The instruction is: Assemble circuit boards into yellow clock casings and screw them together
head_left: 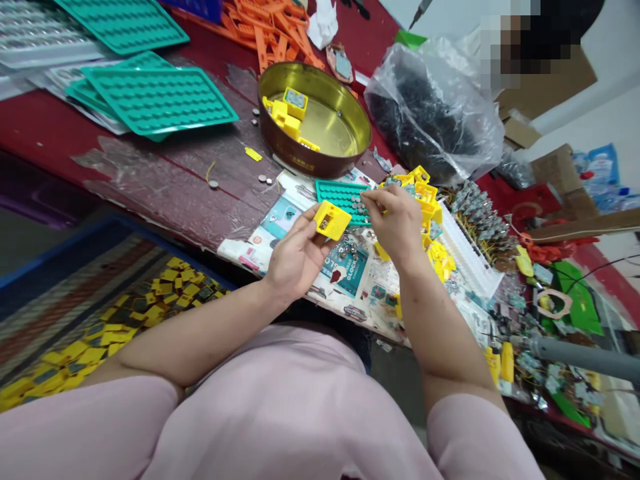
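Observation:
In my left hand (296,259) is a small yellow plastic case (333,221), tilted so that an opening with metal parts inside faces up. My right hand (397,220) is over the right end of a small green tray (335,193), its thumb and forefinger pinched together. Small round button cells (357,200) lie in that tray by the fingertips; whether the pinch holds one cannot be seen. Below the case, loose shiny metal pieces (349,249) lie on a printed sheet (320,287). A pile of yellow cases (425,193) is beyond and beside my right hand.
A round gold tin (345,143) holding several yellow cases stands behind the small tray. Larger green trays (165,100) lie at the back left, orange strips (260,27) at the back. A clear plastic bag (440,113) stands right; many yellow cases (90,353) lie below the table at left.

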A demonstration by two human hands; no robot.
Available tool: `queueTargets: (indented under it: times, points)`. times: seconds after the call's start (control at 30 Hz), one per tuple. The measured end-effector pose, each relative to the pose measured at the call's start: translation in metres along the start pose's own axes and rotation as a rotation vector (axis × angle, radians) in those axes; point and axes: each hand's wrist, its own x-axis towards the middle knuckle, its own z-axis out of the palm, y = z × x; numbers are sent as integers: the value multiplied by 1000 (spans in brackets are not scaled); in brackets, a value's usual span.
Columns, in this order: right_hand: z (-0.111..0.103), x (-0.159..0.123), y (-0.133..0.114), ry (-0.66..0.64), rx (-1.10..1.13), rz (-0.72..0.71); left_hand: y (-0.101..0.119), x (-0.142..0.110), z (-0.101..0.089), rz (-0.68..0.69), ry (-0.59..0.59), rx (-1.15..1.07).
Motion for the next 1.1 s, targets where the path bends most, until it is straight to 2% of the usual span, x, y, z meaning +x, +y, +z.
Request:
queueTargets:
  times: [0.1,0.17,0.3,0.43,0.6,0.7,0.77,0.87,0.93,1.0,1.1]
  points:
    - [14,26,13,-230,-123,104,1,0,-1,-5,-12,19]
    - [23,34,17,-296,-138,120,1,0,-2,-7,-18,16]
    - [31,39,23,-289,-85,109,3,0,-3,-4,-14,26]
    - [31,41,26,-288,-53,93,4,0,-3,-7,-10,34]
    - [29,44,24,-303,-12,143,3,-1,-1,-25,7,21]
    - [23,41,21,-236,66,139,3,-2,-1,-27,11,19]
    - [15,31,15,-103,198,123,3,-2,-1,-24,6,12]
    - [-2,2,-3,101,460,96,2,-3,0,-23,-5,7]
    - [-12,-23,-17,132,576,47,1,-4,2,-28,-15,18]
    - [-17,-44,-31,147,592,-62,-1,-6,3,-30,-34,33]
    - [-16,-62,-42,183,481,-174,-5,-10,6,-28,-62,58]
